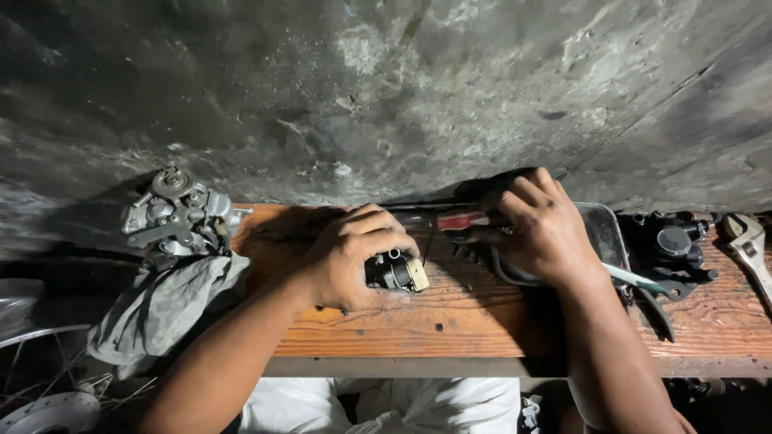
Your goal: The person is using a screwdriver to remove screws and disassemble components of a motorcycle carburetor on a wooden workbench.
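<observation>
Two hands on bench (pixel 450 329): left hand (pixel 350 257) clenched around small metal part (pixel 398 272) mid-bench; right hand (pixel 543 229) grasping red-handled screwdriver (pixel 462 219) near back edge. Risk: part may slip if grip loosens. Carburetor (pixel 178 213) perched off the left end could topple.

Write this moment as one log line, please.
left hand: grips small metal part | right hand: on red-handled screwdriver | surface: wooden bench | nearby: carburetor on grey rag
</observation>
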